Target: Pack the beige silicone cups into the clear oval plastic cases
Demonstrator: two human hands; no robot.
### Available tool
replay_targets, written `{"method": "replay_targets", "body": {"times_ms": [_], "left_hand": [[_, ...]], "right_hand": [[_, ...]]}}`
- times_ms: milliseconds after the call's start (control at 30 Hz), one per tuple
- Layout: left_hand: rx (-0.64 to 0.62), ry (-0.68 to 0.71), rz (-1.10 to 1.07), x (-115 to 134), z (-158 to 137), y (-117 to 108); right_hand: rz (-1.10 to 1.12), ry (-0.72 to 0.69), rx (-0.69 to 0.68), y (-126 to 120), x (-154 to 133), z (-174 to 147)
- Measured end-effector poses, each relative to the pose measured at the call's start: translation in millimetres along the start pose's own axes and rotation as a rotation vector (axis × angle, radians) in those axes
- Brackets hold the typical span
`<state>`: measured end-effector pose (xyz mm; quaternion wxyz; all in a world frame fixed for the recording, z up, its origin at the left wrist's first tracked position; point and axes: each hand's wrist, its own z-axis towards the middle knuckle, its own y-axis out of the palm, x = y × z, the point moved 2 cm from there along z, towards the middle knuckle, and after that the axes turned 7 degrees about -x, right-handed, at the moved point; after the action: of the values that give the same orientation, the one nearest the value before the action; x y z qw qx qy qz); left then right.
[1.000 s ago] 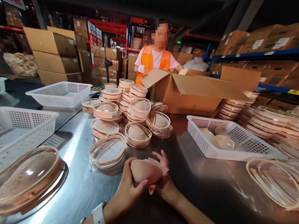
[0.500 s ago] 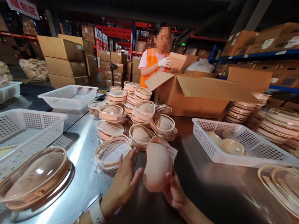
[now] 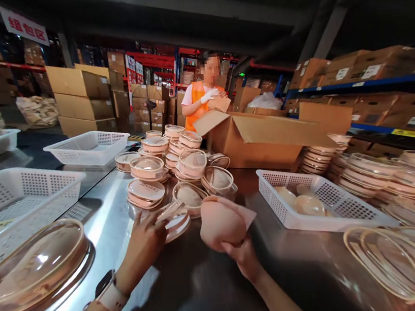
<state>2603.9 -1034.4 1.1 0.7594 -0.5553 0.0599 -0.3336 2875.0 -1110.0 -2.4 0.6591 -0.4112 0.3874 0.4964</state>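
Observation:
My right hand (image 3: 242,258) is closed on a beige moulded cup pad (image 3: 220,223), with a pale card sticking out behind its right side. To its left, my left hand (image 3: 147,238) grips the near edge of an oval clear-lidded case (image 3: 177,224), tilting its upper part; the fingertips are partly hidden. Just beyond my hands rises a heap of similar cases (image 3: 189,162), pale pink inside and rimmed in beige. One printed case (image 3: 146,190) lies close behind my left hand.
White perforated baskets stand left (image 3: 59,191), far left (image 3: 91,148) and right (image 3: 283,212); the right one holds several pads. Stacked clear lids (image 3: 385,265) lie at front right, a large case (image 3: 38,272) at front left. Behind an open carton (image 3: 265,144) stands a co-worker (image 3: 196,102).
My left hand has gone from spread fingers to gripping the near case, which is now tilted. The pad in my right hand has turned slightly. The whole view has shifted a little.

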Motion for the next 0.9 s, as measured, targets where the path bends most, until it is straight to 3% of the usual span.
{"method": "replay_targets", "body": {"times_ms": [167, 233, 333, 400, 467, 567, 633, 733, 900], "left_hand": [[-0.086, -0.048, -0.129, 23, -7, 12], [-0.144, 0.005, -0.164, 40, -11, 10], [-0.215, 0.075, -0.283, 55, -17, -1], [-0.235, 0.078, -0.425, 53, -18, -7], [-0.240, 0.090, -0.592, 45, -16, -6], [-0.333, 0.105, -0.771, 34, -12, 7], [-0.500, 0.022, -0.812, 33, -11, 17], [-0.692, -0.166, -0.857, 36, -16, 21], [-0.769, -0.334, -0.852, 36, -24, 13]], "right_hand": [[-0.846, -0.638, -0.272, 0, -25, 0], [-0.964, -0.752, -0.341, 9, -33, -7], [-0.887, -0.790, -0.300, 17, -38, -14], [-0.767, -0.652, -0.200, 14, -36, -12], [-0.616, -0.370, -0.189, 8, -26, -4], [-0.379, 0.160, -0.369, 5, -4, 6], [-0.290, 0.393, -0.454, 5, 9, 7], [-0.279, 0.514, -0.468, 4, 22, 4], [-0.232, 0.649, -0.517, 2, 23, -4]]}}
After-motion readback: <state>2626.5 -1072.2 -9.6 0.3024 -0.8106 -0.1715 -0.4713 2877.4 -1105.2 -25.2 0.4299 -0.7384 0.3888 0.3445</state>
